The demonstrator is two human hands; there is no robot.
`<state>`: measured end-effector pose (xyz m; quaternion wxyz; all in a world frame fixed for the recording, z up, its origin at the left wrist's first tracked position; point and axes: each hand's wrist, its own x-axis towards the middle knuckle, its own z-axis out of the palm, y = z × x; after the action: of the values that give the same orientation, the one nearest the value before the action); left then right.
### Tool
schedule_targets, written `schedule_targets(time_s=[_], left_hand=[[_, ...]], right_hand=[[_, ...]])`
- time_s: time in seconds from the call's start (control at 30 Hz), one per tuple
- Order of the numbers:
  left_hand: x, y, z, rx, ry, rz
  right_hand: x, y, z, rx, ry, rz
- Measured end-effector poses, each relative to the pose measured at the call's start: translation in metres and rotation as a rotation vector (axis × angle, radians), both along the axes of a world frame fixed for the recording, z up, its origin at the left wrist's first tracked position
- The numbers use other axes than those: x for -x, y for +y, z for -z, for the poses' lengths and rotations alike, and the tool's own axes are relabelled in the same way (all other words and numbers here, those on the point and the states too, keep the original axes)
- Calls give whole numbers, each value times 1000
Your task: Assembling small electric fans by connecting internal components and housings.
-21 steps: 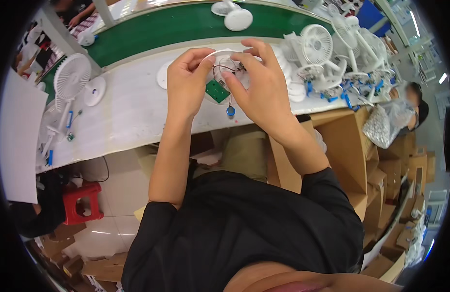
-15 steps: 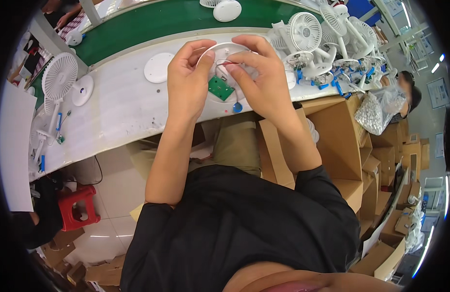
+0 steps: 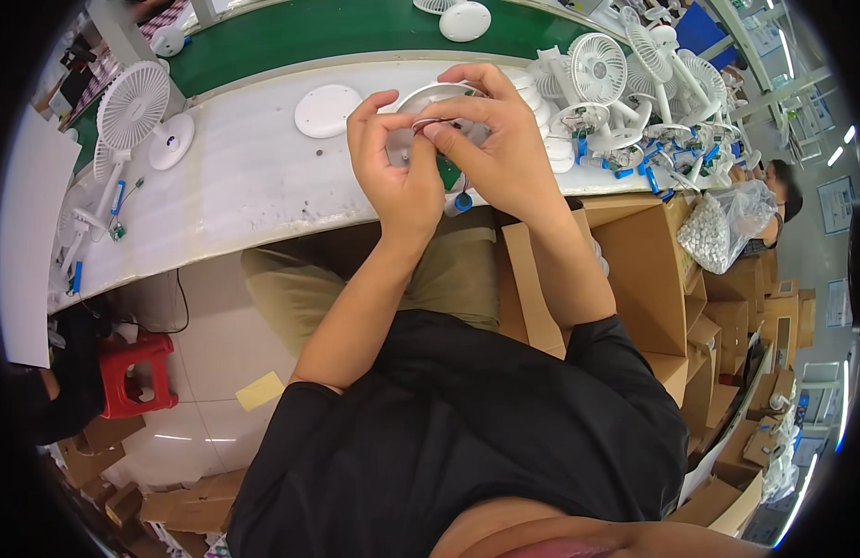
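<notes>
A round white fan base shell (image 3: 419, 99) is held up over the table's near edge, mostly covered by my hands. Thin dark red wires (image 3: 437, 121) run between my fingertips. My left hand (image 3: 398, 172) pinches the wires at thumb and forefinger, its other fingers curled near the shell. Opposite it, my right hand (image 3: 504, 149) is closed, thumb and forefinger on the wires and other fingers round the far rim. Below the fingertips a green circuit board (image 3: 448, 173) shows in part. A blue cylindrical battery (image 3: 460, 204) hangs beneath it.
A white disc (image 3: 327, 111) lies on the white table (image 3: 234, 177). White fans (image 3: 132, 107) stand at left, and more fans (image 3: 597, 70) with blue batteries crowd the right. Behind runs a green belt (image 3: 327, 46). Cardboard boxes (image 3: 634, 270) and a clear bag of white parts (image 3: 713, 232) sit at right.
My left hand has let go of the shell's rim and moved right to the wires by my right fingertips. Its hand now covers much of the circuit board. The view has shifted slightly.
</notes>
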<state>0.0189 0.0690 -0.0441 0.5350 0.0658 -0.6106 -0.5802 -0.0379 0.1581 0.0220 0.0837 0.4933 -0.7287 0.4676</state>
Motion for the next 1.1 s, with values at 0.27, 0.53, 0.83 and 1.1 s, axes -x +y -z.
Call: schedule_targets(time_s=[0.27, 0.53, 0.83, 1.1], left_hand=[[1, 4, 8, -274, 180, 194], [-20, -19, -11, -158, -62, 299], [-13, -46, -32, 156, -376, 355], [-5, -39, -34, 102, -390, 296]], right_hand=[[1, -10, 8, -34, 123, 102], [7, -13, 1, -23, -69, 146], [39, 1, -1, 97, 31, 136], [-9, 61, 39, 210, -261, 322]])
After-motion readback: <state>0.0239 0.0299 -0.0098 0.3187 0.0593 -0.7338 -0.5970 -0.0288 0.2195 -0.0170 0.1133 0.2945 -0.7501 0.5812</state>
